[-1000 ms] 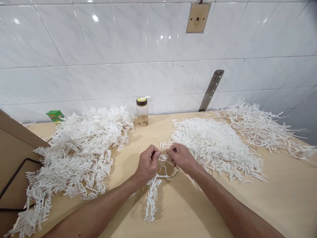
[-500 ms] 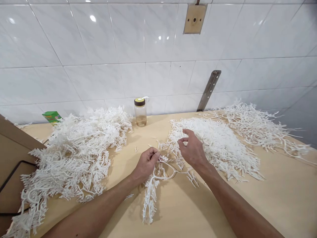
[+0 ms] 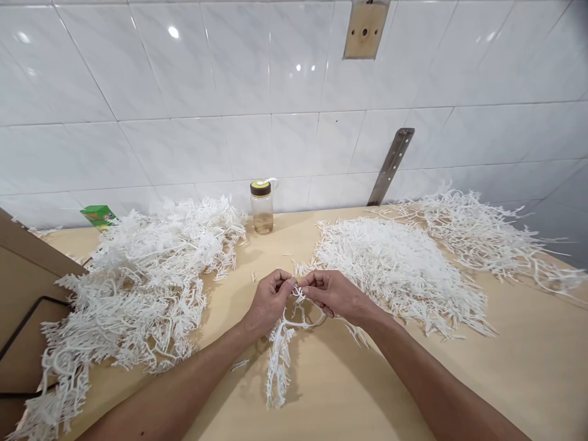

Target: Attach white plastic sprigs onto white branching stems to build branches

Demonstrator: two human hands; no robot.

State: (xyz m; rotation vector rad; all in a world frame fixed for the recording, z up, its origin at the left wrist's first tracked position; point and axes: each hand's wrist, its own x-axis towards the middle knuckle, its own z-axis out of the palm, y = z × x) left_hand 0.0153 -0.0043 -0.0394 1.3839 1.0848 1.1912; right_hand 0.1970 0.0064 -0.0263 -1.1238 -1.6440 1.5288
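My left hand [image 3: 271,300] pinches a white branched piece [image 3: 279,361] near its upper end, above the table's middle. Its stems hang down below the fingers and curve off to the right. Close against it, my right hand [image 3: 333,295] has its thumb and fingers closed on the same piece's tip; the exact contact is small and partly hidden by the fingers. Just right of my right hand lies a heap of short white pieces [image 3: 395,269]. A large pile of white branched pieces [image 3: 151,288] covers the table's left side.
A bottle with a dark and yellow lid [image 3: 261,208] stands near the tiled wall. Thin bare white stems [image 3: 478,233] lie at the back right. A green box [image 3: 98,215] is behind the left pile, and a cardboard box [image 3: 27,306] stands at the left edge.
My right hand has moved left and down from over the heap of short pieces, and its fingers have closed beside my left hand. My left hand stays closed on the branched piece.
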